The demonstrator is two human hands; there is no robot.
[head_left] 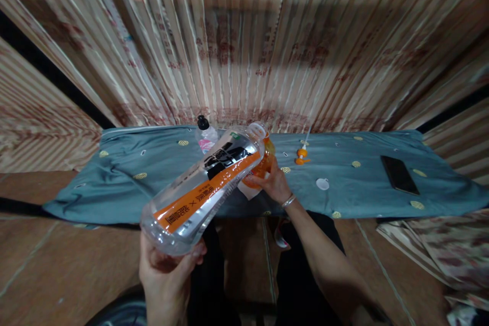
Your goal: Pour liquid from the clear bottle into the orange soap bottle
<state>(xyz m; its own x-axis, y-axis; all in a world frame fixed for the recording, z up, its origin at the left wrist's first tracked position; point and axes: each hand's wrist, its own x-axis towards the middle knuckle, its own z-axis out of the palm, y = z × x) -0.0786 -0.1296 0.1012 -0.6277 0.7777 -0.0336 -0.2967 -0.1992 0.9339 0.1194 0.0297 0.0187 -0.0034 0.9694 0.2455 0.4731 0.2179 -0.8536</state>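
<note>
My left hand (168,270) is closed around the base of a large clear bottle (208,188) with a silver and orange label. That bottle is tilted, its neck to the upper right, over a smaller orange bottle (268,155). Closed about the orange bottle is my right hand (275,183), with a band at the wrist. The two bottle mouths are close together; whether they touch I cannot tell. Right of them an orange pump top (302,154) with a pale tube lies on the cloth, and a white round cap (322,184) is nearer me.
A teal patterned cloth (114,178) covers the narrow table. Behind the large bottle stands a clear bottle with a black cap (203,123). A dark phone (399,174) lies at the right. Pleated curtains (244,51) rise directly behind the table, with dark frame bars at both sides.
</note>
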